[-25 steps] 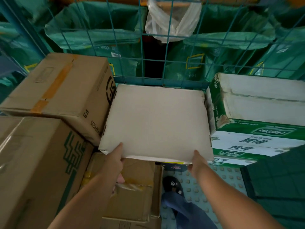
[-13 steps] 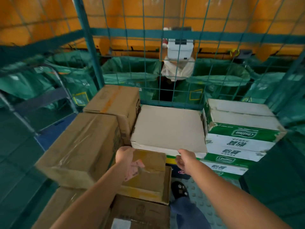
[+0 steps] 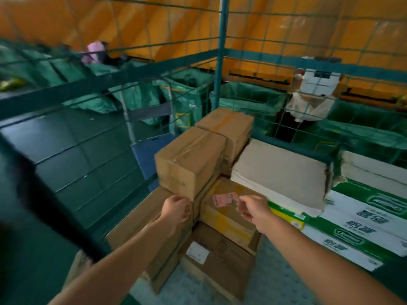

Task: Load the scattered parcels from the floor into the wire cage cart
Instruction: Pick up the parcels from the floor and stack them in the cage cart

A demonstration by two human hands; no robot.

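Observation:
Inside the green wire cage cart (image 3: 221, 62) stand stacked parcels. A flat grey-white box (image 3: 282, 172) lies on top at the back, between two taped brown cartons (image 3: 193, 161) on the left and green-and-white printed cartons (image 3: 363, 208) on the right. A smaller brown box with a pink label (image 3: 226, 208) sits lower in front. My left hand (image 3: 176, 208) hangs loosely curled just below the near brown carton's corner, holding nothing. My right hand (image 3: 251, 208) hovers over the labelled box, fingers loosely curled and empty.
A brown box with a white label (image 3: 218, 258) lies low in front on the studded cart floor (image 3: 277, 280). Beyond the mesh are green sacks (image 3: 136, 93), a blue hand trolley (image 3: 152, 148) and an orange wall. A dark green floor lies to the left.
Both hands have let go of the flat grey-white box, which now rests in the cart, and pulled back toward me. My view has lifted and swung left.

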